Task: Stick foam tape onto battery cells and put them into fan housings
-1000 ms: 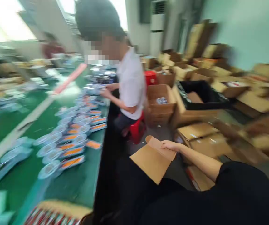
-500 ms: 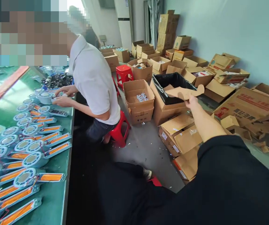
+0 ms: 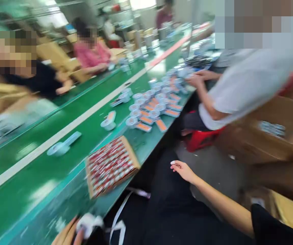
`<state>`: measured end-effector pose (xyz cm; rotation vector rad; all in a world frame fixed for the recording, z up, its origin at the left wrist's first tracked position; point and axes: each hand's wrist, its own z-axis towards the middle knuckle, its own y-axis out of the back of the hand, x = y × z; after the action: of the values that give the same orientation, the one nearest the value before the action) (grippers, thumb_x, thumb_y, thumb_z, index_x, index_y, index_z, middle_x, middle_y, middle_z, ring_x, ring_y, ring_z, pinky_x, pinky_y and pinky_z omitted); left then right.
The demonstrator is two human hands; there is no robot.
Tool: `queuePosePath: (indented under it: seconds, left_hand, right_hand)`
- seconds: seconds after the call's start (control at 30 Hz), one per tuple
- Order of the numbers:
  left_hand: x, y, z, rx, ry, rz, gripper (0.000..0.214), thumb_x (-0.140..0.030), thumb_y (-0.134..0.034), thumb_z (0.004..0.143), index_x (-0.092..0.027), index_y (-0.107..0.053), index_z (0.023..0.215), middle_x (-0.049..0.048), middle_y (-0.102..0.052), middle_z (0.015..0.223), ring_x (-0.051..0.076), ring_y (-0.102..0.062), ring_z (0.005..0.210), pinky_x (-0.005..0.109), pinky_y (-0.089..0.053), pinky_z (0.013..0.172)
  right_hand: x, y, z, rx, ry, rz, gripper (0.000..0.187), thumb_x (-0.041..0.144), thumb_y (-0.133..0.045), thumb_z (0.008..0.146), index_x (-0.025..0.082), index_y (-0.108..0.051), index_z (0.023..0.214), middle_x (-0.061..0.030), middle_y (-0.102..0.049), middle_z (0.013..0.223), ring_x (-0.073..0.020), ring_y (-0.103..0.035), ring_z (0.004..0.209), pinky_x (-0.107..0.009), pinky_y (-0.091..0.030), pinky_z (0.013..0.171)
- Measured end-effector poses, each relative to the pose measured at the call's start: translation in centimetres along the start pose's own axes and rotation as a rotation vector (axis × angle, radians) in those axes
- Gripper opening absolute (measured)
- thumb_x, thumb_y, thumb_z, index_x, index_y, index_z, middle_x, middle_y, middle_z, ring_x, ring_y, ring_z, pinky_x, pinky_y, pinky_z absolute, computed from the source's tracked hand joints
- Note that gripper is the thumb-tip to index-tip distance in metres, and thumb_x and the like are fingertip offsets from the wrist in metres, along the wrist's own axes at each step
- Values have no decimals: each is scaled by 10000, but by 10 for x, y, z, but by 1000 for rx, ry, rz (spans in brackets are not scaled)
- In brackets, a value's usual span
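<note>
White wad (image 3: 89, 223), blurred, at the bottom edge just off the table (image 3: 59, 160), clutched in left hand (image 3: 68, 234), fingers seemingly wrapped round it. Right hand (image 3: 184, 170) empty over the lap, fingers loosely curled, touching nothing. Seemingly a pause between grips; for the tray (image 3: 110, 165) on the table's near edge, a leftward swing of the right hand needed. Farther on, lamp parts (image 3: 149, 114) in rows beside a co-worker (image 3: 240, 88) seated on a red stool (image 3: 200, 141).
</note>
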<state>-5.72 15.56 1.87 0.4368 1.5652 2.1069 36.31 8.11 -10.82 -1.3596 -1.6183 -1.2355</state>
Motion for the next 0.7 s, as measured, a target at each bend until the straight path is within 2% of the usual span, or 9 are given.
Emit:
queuePosePath:
  seconds: [0.1, 0.13, 0.2, 0.27, 0.33, 0.47, 0.53, 0.63, 0.7]
  left_hand:
    - [25, 48, -134, 42, 246, 101, 483, -506, -535, 1030, -304, -603, 1463, 98, -698, 1397, 256, -704, 1176, 419, -613, 951]
    - [25, 55, -163, 60, 280, 97, 534, -523, -523, 1026, -281, -573, 1500, 110, -696, 1412, 271, -701, 1205, 428, -613, 968]
    - [21, 54, -194, 91, 264, 59, 582, -525, -585, 1000, -234, -563, 1504, 138, -670, 1451, 299, -656, 1297, 456, -585, 1050]
    - [17, 41, -196, 93, 191, 40, 552, -466, -673, 971, -222, -599, 1461, 147, -657, 1462, 320, -597, 1363, 489, -544, 1116]
    - [11, 24, -182, 78, 117, 53, 483, -361, -703, 963, -251, -636, 1429, 130, -665, 1452, 334, -570, 1370, 510, -533, 1123]
    - [0, 5, -148, 27, -17, -21, 364, -142, -666, 956, -243, -692, 1305, 85, -748, 1296, 296, -609, 1256, 461, -551, 1080]
    - [-6, 4, -138, -29, -57, -89, 314, -101, -670, 945, -219, -686, 1236, 78, -771, 1195, 277, -623, 1212, 434, -555, 1060]
    - [-14, 10, -133, -104, -70, -105, 303, -102, -700, 929, -237, -671, 1199, 62, -774, 1109, 260, -642, 1170, 408, -556, 1025]
    - [-17, 13, -133, -157, -51, -54, 302, -154, -729, 925, -236, -666, 1208, 61, -773, 1070, 264, -652, 1143, 408, -552, 1004]
  right_hand:
    - [22, -64, 7, 380, 182, -69, 200, 327, -606, 1013, 188, -740, 964, -72, -763, 919, -216, -694, 825, -357, -565, 802]
    - [31, -76, 6, 476, 233, -93, 202, 349, -627, 999, 201, -746, 931, -69, -764, 912, -220, -685, 828, -354, -554, 800]
    - [51, -95, -2, 618, 333, -142, 230, 392, -627, 1001, 214, -753, 926, -65, -757, 896, -216, -679, 818, -338, -540, 778]
    - [73, -110, -16, 707, 389, -162, 255, 409, -589, 1028, 213, -751, 1008, -56, -745, 873, -192, -694, 766, -304, -535, 723]
    - [91, -128, -30, 754, 364, -160, 260, 398, -572, 1039, 208, -727, 1124, -33, -737, 831, -161, -703, 678, -268, -522, 652]
    - [110, -171, -37, 803, 174, -131, 383, 460, -678, 979, 201, -670, 1261, -10, -760, 849, -125, -694, 588, -217, -483, 554]
    - [112, -187, -35, 911, 38, -25, 513, 553, -720, 937, 200, -641, 1301, -15, -771, 910, -109, -676, 555, -200, -448, 495]
    - [113, -196, -35, 1076, -103, 178, 553, 664, -721, 898, 161, -685, 1125, 11, -720, 763, -86, -598, 488, -190, -404, 457]
    - [117, -191, -40, 1138, -112, 232, 543, 684, -722, 889, 147, -707, 970, 35, -648, 636, -79, -538, 464, -195, -404, 467]
